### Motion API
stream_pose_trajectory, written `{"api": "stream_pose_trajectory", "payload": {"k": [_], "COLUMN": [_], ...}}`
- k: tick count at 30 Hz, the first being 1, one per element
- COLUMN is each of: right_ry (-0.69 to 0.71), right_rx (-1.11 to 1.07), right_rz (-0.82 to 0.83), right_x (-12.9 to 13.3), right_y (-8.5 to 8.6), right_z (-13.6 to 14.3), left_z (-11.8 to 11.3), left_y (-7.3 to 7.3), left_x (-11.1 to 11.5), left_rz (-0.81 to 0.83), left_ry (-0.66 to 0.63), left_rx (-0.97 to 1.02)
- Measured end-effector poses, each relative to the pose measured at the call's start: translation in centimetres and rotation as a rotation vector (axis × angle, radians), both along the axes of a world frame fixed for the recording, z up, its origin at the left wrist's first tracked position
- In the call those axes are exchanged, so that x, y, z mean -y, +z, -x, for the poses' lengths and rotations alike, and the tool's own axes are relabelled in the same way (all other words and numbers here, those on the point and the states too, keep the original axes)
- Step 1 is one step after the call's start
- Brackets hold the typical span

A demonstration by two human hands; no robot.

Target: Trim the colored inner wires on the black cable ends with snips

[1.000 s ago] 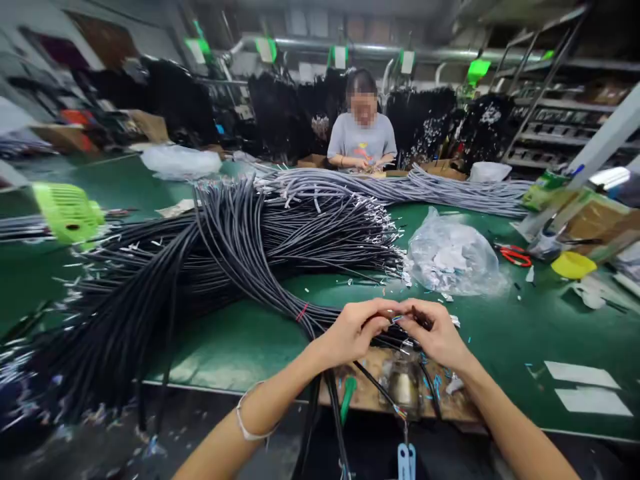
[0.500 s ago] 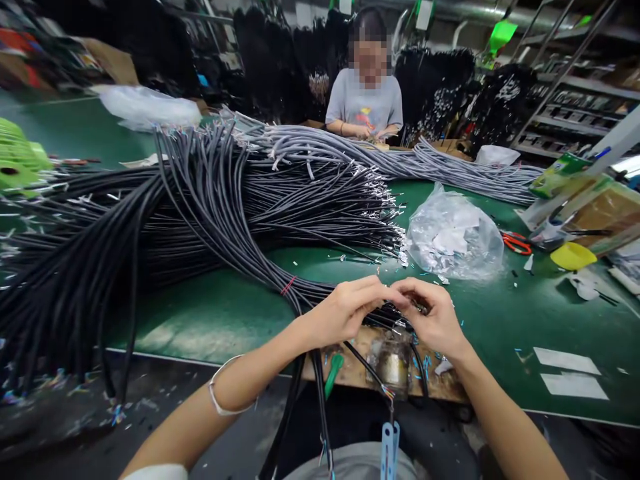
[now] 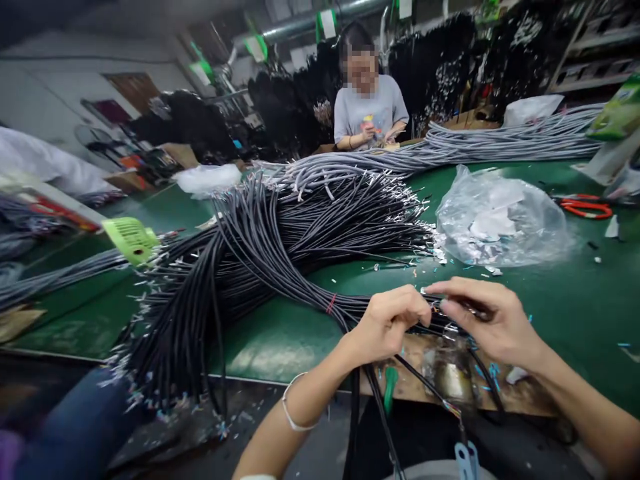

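I see a green table [image 3: 265,333] in a cluttered workroom, a person [image 3: 373,110] on its far side. Whatever the left hand [image 3: 387,321] pinches, fingers curled closed, seems wire-thin — too small to tell. The right hand [image 3: 500,323] is parted; black cables [image 3: 305,283] spread left of both.

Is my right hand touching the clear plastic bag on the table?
Apart. The head view shows a strip of green tabletop between the right hand and the lower edge of the plastic bag.
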State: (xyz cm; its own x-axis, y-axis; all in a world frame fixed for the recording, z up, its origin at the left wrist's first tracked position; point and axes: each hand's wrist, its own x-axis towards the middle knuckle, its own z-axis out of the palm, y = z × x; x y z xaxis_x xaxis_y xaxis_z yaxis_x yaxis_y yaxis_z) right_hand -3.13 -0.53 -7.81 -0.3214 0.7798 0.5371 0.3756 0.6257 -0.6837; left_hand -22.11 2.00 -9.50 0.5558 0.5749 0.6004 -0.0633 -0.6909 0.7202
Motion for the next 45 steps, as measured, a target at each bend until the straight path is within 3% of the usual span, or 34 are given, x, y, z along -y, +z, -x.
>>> {"api": "stream_pose_trajectory", "payload": {"k": [4, 11, 16, 22, 29, 34, 41, 45], "right_ry": [0.023, -0.028, -0.018, -0.109, 0.071, 0.059, 0.056, -0.093], "right_rx": [0.052, 0.308, 0.316, 0.127, 0.21, 0.22, 0.32, 0.302], "right_rz": [-0.091, -0.357, -0.339, -0.27, -0.174, -0.243, -0.436, -0.407], "right_x": [0.0, 0.1, 0.3, 0.4, 0.3, 0.3, 0.1, 0.3], "right_y": [-0.2, -0.8, -0.6, 0.1, 0.3, 0.3, -0.4, 0.0], "right_z": [-0.1, -1.0, -1.0, -0.8, -1.3, -1.1, -1.0, -1.0], "left_z": [-0.1, -0.4, -0.6, -0.6, -0.6, -0.4, -0.4, -0.3], "left_y": [0.2, 1.0, 1.5, 1.6, 1.7, 1.7, 1.9, 2.1], "left_x": [0.2, 0.2, -0.1, 0.4, 0.7, 0.7, 0.7, 0.8], "left_rz": [0.042, 0.625, 0.791, 0.75, 0.537, 0.484, 0.57, 0.573], "left_ry": [-0.014, 0.041, 0.029, 0.031, 0.146, 0.135, 0.068, 0.075], "left_rx": [0.004, 0.014, 0.069, 0.046, 0.032, 0.01, 0.006, 0.013]}}
